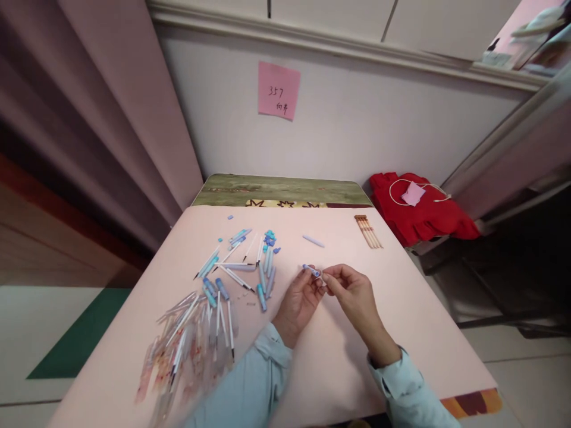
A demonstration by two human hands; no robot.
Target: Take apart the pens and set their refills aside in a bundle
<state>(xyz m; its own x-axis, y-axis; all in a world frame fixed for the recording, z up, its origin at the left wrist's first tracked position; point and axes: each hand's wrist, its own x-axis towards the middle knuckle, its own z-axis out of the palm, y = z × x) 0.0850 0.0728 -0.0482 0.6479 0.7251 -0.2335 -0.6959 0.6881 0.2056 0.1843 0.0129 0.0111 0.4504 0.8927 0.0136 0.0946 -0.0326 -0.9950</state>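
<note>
My left hand (pixel 300 302) is closed round a short blue pen barrel (pixel 311 270), its open end turned toward the right. Close beside that end, my right hand (pixel 353 292) pinches something small and whitish, mostly hidden by the fingertips. Left of my hands lie blue and lavender pen barrels (pixel 262 297), white refills (pixel 238 277) with dark tips, and a little heap of small blue parts (pixel 269 239). Beyond my hands a single lavender pen piece (pixel 313 241) lies on the pale tabletop (pixel 428 333).
A pile of clear plastic pieces (pixel 196 351) with refills on it spreads over the near left. Several tan sticks with brown ends (pixel 368 232) lie at the far right. Red cloth (pixel 419 208) sits past the right edge. A pink note (pixel 279 90) hangs on the wall.
</note>
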